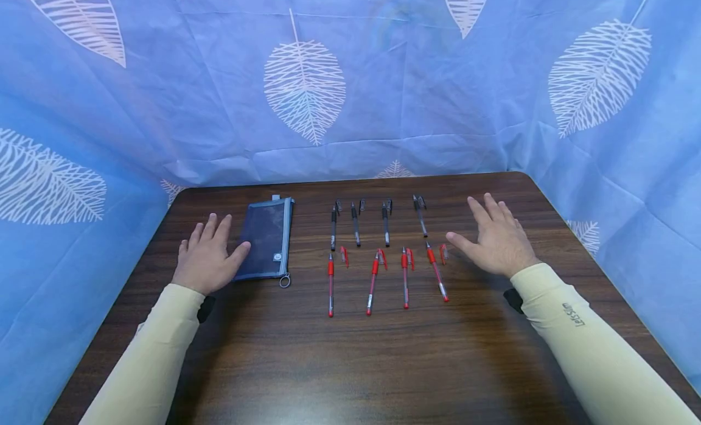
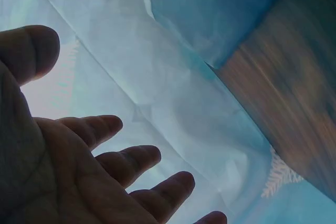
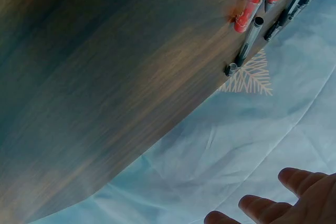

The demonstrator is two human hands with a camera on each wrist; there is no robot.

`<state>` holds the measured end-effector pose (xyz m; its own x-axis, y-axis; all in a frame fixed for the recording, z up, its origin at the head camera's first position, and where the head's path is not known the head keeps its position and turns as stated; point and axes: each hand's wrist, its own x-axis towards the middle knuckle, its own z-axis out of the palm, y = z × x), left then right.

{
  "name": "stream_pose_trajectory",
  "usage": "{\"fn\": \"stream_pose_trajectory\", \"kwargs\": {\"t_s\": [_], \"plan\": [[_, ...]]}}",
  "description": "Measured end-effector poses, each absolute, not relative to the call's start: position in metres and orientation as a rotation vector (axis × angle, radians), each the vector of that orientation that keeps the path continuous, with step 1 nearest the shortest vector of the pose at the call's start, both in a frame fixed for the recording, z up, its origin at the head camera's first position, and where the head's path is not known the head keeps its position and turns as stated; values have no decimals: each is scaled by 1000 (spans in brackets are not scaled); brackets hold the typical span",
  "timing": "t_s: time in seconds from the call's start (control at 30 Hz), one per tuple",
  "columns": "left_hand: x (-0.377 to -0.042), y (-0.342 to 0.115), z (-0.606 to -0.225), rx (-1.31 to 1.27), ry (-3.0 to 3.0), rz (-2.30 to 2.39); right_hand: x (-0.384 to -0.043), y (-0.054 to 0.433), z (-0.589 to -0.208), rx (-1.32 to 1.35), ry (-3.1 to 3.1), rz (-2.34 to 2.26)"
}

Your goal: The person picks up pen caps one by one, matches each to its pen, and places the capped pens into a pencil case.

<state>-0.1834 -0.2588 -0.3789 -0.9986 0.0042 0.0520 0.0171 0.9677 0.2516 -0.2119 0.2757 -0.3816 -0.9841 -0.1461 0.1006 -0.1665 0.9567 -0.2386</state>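
Note:
My left hand (image 1: 207, 257) has its fingers spread and holds nothing. Its thumb overlaps the left side of a blue zip pouch (image 1: 261, 239) in the head view; the left wrist view shows the hand raised, with the pouch (image 2: 205, 14) beyond. To the right of the pouch lies a back row of several uncapped black pens (image 1: 355, 225). In front of them is a row of several uncapped red pens (image 1: 331, 285). Loose black caps (image 1: 362, 205) and red caps (image 1: 344, 256) lie beside the pens. My right hand (image 1: 497, 239), fingers extended, is right of both rows, apart from them.
The dark wooden table (image 1: 306, 364) has rounded back corners. A blue curtain (image 1: 394, 96) with white leaf prints surrounds its back and sides. A metal ring (image 1: 285, 280) hangs from the pouch's zip at the near end.

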Motion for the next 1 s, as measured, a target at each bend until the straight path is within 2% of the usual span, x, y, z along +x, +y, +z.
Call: {"fn": "stream_pose_trajectory", "kwargs": {"t_s": [1.0], "plan": [[-213,-169,-386,-126,-3019,-704,-221,247,-385,255,-2980,557]]}}
